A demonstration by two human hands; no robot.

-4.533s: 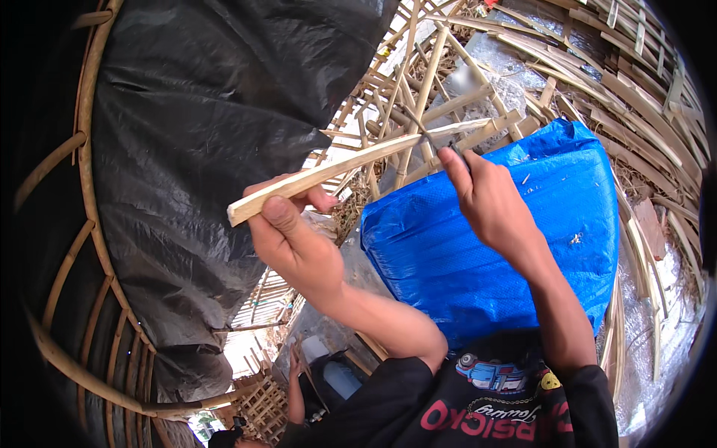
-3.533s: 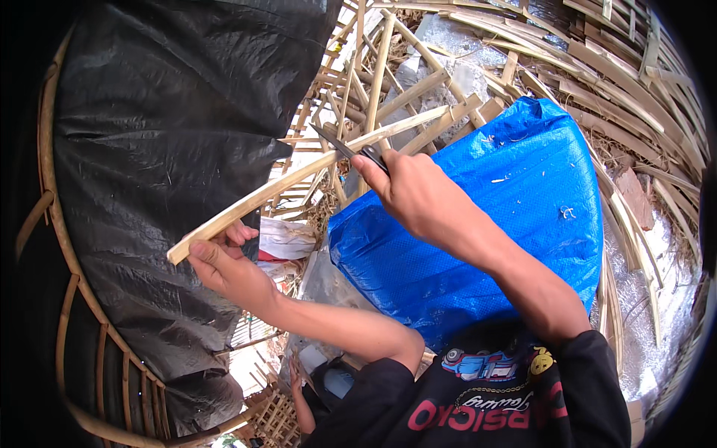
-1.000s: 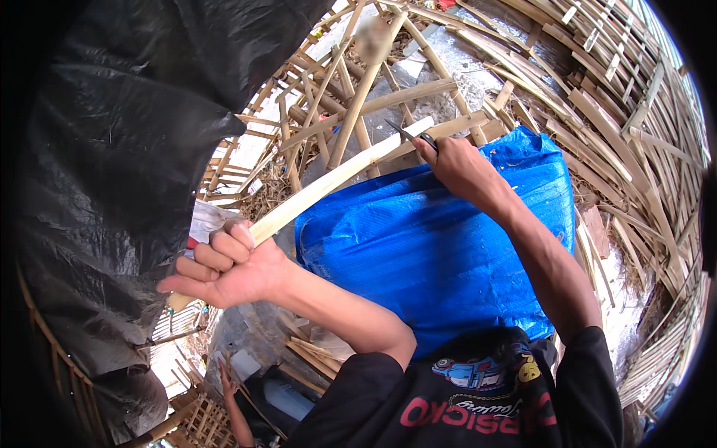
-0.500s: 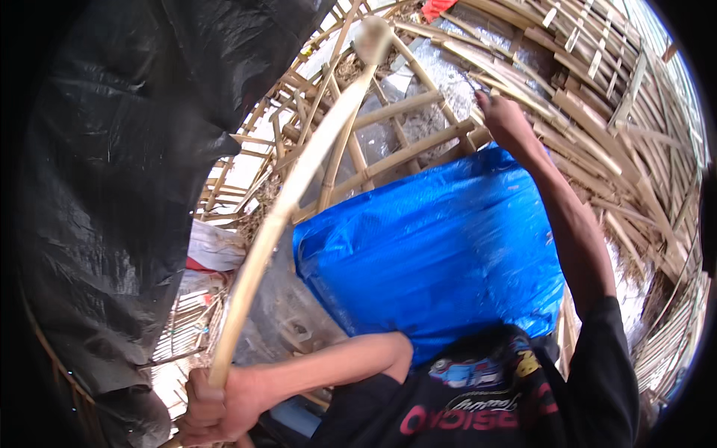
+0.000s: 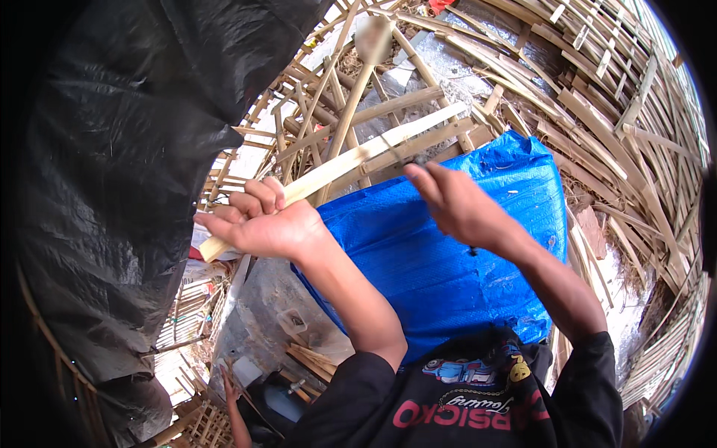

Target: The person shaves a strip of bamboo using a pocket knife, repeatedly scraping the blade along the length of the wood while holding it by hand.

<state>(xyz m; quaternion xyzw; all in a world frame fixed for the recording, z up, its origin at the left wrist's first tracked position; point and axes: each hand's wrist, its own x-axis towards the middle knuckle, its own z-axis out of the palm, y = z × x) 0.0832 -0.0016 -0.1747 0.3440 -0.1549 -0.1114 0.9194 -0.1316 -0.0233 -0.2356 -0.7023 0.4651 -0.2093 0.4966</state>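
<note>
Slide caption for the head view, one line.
Left-hand grip on a long pale bamboo strip, right-hand grip on a blurred dark-handled knife, over a crinkled blue plastic sheet.

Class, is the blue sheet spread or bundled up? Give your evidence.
Spread: the blue sheet shows a broad, creased face behind the right hand. Whether layers lie folded underneath, I cannot tell.

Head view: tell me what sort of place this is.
Probably a makeshift bamboo workspace: split bamboo strips are piled at the right, crossed bamboo poles show beyond the blue sheet, and the left hand grips a pale strip.
</note>
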